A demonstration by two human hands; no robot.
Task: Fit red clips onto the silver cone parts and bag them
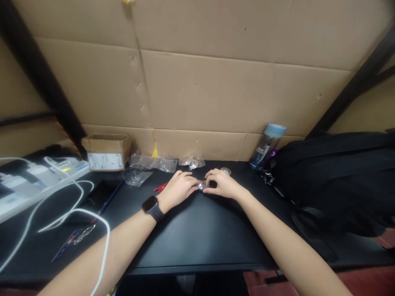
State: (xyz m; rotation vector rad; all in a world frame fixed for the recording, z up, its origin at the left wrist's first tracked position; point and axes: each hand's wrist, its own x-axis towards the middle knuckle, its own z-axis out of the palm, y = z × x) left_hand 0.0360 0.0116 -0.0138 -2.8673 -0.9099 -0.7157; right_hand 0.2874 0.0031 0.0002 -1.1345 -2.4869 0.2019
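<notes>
Over the dark table (191,230), my left hand (180,188) and my right hand (222,184) meet at a small shiny, silvery round piece (201,185). Each hand pinches it between thumb and fingers from its own side. Its exact kind is too small to make out. A red cord (161,188) lies beside my left hand, partly hidden by it. Just behind my right hand rests a round clear-edged piece (226,170). A clear plastic bag with small round shiny pieces (191,163) lies beyond both hands.
Crumpled clear bags (154,163) and an open cardboard box (107,151) stand at the back left. White cables and a power strip (40,185) fill the left side, near a keyring (82,234). A blue-lidded bottle (267,146) and a black backpack (333,181) are on the right.
</notes>
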